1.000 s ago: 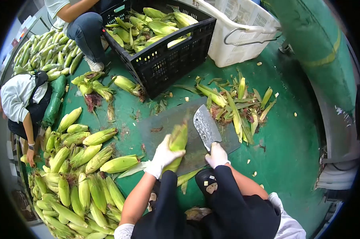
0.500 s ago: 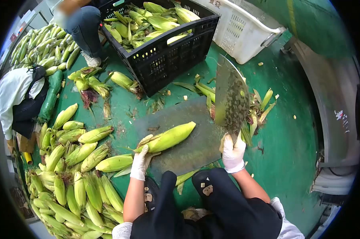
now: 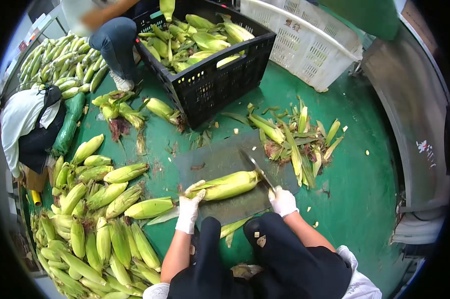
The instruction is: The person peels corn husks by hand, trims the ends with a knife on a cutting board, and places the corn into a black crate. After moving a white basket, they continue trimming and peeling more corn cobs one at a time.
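Note:
My gloved left hand (image 3: 189, 205) is closed around the left, silk end of an ear of corn (image 3: 226, 186) in its green husk. The ear lies across a dark cutting board (image 3: 212, 158) on the floor. In my gloved right hand (image 3: 284, 201) is the handle of a cleaver (image 3: 260, 170). Its broad blade now appears nearly edge-on, right at the ear's blunt right end. The handle is mostly hidden in my fist.
Husk scraps (image 3: 300, 144) lie right of the board. A heap of unhusked corn (image 3: 100, 239) spreads at left. Behind the board stand a black crate (image 3: 215, 84) of corn and a white basket (image 3: 304, 55). Two people work at upper left, one in a white top (image 3: 23, 117).
The cleaver has come down from upright to the ear's right end, where the pointed tip is gone. The ear now lies more level on the board. A corn ear appears above the crate.

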Demonstrator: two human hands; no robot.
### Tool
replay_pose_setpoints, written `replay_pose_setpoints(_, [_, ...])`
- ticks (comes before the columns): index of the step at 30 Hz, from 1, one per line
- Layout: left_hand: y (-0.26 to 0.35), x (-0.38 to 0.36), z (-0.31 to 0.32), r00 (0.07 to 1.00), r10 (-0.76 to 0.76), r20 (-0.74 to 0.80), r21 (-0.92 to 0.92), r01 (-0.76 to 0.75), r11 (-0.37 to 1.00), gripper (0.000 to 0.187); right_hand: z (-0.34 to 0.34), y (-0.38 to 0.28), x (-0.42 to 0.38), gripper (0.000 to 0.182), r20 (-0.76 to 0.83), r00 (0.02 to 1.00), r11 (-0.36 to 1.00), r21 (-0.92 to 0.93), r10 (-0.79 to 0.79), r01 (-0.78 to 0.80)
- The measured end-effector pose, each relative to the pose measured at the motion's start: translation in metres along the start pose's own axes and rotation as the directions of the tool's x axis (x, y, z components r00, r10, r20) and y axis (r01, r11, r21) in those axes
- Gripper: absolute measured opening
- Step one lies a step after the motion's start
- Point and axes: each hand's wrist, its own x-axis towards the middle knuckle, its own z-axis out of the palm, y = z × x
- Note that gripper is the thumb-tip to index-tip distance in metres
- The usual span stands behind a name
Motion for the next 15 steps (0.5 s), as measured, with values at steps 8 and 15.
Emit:
replay_pose_setpoints(8, [0.025,-0.005,-0.015,0.906,-0.080,-0.416,0.065,0.117,0.991,0.034,-0.001,0.046,0.000,0.030,-0.126,0.963,0.952,-0.226,-0.238,0.205])
replay_pose_setpoints(15, [0.106,-0.097,-0.195,0.661,0.091,-0.745,0.090,-0.036,0.995,0.051,-0.067,0.174,-0.014,0.031,-0.409,0.830,0.898,-0.050,0.380,-0.437])
